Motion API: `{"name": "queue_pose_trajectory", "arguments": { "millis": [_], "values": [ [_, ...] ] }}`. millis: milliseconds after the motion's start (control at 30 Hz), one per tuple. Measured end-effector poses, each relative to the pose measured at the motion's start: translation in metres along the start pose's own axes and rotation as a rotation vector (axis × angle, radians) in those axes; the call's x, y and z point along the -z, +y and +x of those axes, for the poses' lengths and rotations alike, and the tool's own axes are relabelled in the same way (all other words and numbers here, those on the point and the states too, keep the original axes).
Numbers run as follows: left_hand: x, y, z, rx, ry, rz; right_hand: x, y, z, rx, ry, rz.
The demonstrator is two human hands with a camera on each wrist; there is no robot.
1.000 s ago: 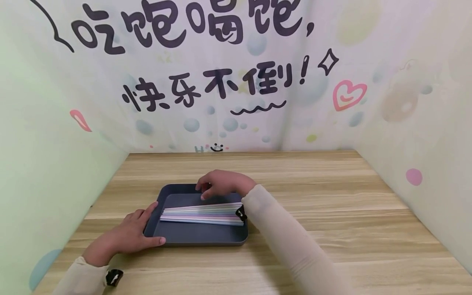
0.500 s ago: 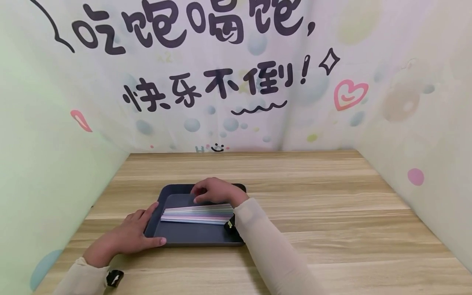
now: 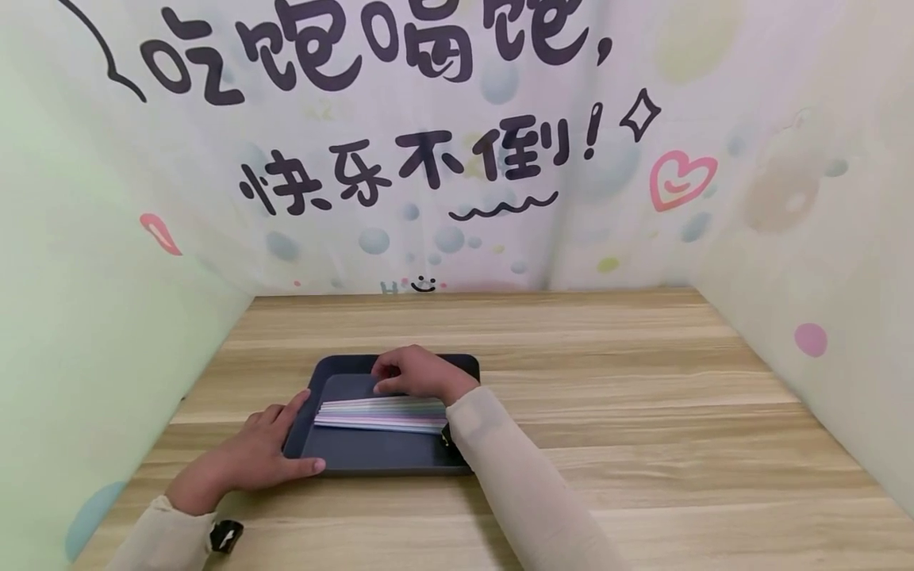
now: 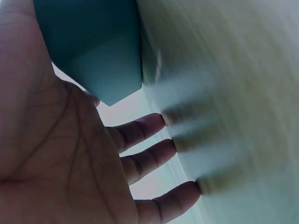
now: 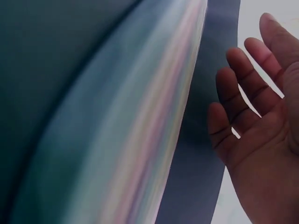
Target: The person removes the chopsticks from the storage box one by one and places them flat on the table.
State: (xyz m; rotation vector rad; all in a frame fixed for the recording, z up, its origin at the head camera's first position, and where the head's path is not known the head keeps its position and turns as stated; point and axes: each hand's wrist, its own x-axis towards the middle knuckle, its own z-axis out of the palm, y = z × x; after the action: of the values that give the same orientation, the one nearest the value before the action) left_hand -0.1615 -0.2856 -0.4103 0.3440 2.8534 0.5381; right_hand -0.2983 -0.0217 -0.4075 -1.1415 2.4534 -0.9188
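A dark blue-grey rectangular tray lies on the wooden table, and across its middle runs a bundle of long, thin pastel sticks in white, pink, blue and purple. The sticks' right ends are hidden behind the right wrist. My left hand is at the tray's left end, its thumb along the front rim and its fingers spread at the left side. Over the back half of the tray, just behind the sticks, is my right hand. Its fingers are loosely bent with nothing in them, as the right wrist view also shows.
The wooden table extends to the right of the tray and behind it. A printed white curtain rises at the table's back edge, and pale walls stand at both sides. Each wrist carries a small black device.
My right hand has come slightly left and lower over the tray, then stayed nearly still for the last half second. The left hand, tray and sticks keep their places.
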Motion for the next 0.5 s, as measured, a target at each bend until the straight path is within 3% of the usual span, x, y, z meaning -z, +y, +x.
{"name": "queue_pose_trajectory", "arguments": {
  "millis": [500],
  "values": [
    [-0.0016, -0.0024, 0.0004, -0.006, 0.014, 0.002, -0.0033, 0.003, 0.0028, 0.009, 0.012, -0.118]
  ]
}}
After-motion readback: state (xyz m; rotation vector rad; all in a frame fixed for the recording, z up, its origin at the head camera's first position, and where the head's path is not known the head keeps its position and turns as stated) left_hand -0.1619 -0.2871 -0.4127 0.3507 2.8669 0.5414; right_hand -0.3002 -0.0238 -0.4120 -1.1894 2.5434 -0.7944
